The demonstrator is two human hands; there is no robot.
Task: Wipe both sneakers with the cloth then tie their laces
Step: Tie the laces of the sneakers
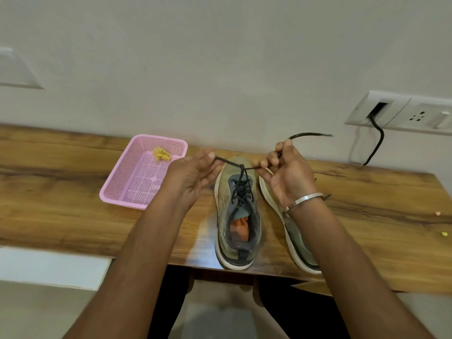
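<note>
Nearest, two sneakers sit on the wooden table [73,216]; over the left sneaker [238,216], the left hand [193,177] and right hand [288,177] each pinch a black lace [242,167] end, pulled taut. Farther left, a yellow cloth [161,154] lies in the pink basket [127,192].

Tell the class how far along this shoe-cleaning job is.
Wiping seems over: the cloth lies in the basket. In hand: the left hand and right hand pull the lace ends apart on the left sneaker. Left: its bow, then the right sneaker.
</note>
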